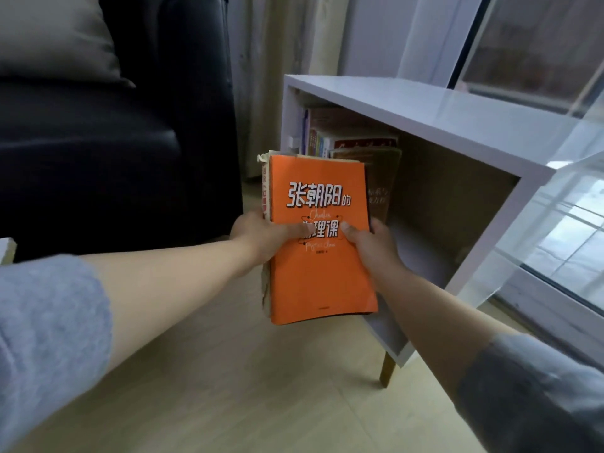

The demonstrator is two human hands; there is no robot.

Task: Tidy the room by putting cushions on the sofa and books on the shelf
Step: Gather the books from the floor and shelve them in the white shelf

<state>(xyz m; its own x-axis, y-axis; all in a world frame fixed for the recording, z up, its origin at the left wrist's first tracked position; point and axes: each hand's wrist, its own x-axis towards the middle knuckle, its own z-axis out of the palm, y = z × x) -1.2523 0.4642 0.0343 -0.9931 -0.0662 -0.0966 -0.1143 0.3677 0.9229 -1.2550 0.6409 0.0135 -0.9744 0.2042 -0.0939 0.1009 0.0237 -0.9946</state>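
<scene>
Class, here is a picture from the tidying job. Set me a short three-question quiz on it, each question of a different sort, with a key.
1. True or false: only the right hand holds the orange book.
2. Where do the shelved books stand in the white shelf? A at its left end; B at its right end; C on its top.
3. Fill the gap: the grey cushion rests on the black ____.
Key: 1 false, the left hand grips it too. 2 A. 3 sofa.
</scene>
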